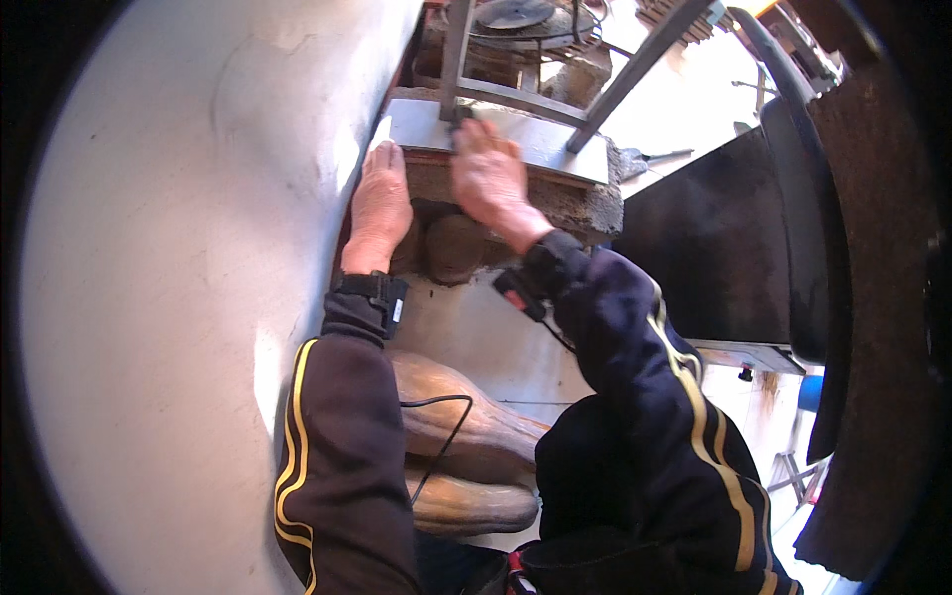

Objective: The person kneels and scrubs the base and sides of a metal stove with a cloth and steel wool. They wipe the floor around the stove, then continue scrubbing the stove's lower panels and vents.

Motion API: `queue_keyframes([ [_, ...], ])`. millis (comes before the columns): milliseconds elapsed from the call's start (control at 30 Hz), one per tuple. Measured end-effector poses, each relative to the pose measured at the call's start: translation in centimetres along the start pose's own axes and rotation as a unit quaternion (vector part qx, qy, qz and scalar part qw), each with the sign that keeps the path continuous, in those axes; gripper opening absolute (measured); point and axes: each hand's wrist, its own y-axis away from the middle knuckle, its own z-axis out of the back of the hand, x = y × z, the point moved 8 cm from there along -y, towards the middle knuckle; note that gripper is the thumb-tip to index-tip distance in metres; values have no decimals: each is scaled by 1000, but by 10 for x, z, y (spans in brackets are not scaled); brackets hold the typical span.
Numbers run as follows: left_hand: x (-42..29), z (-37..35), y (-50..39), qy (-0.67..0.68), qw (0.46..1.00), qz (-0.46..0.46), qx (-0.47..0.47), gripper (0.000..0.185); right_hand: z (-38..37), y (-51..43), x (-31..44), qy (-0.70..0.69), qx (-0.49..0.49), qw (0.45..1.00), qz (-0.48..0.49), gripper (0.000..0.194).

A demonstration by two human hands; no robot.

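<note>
My left hand (381, 197) lies with straight fingers at the near left corner of a white board (547, 145), close against the wall. The thumb side faces the gap between my hands. Over the board, my right hand (491, 175) is blurred, its fingers bent around a small dark object (462, 119) whose kind I cannot make out. That object touches or nearly touches the board beside a leg of a metal frame (520, 100). Beneath the board is a rough concrete slab (580, 204), with rounded dark objects (455, 249) under it.
A pale wall (171, 297) runs along my left. Large ribbed squashes (468, 506) lie on the tiled floor (476, 320) near my legs. Behind the frame is a round metal piece (513, 15). A trowel-like tool (639, 162) and a dark panel (706, 245) are to the right.
</note>
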Motion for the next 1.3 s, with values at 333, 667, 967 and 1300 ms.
queue_keyframes([
  [333, -2, 2, -3, -28, 999, 5, 29, 43, 49, 48, -81, 34, -54, 997, -50, 26],
  [667, -1, -1, -3, -26, 999, 19, 18, 40, 9, -20, -81, -175, 77, 954, -230, 12],
  [967, -3, -4, -2, -23, 999, 20, -10, 50, -1, -33, -67, -149, 74, 976, -139, 15],
  [1300, -2, -3, -4, -18, 999, 28, 22, 48, 18, -28, -70, -105, 120, 961, -226, 22],
])
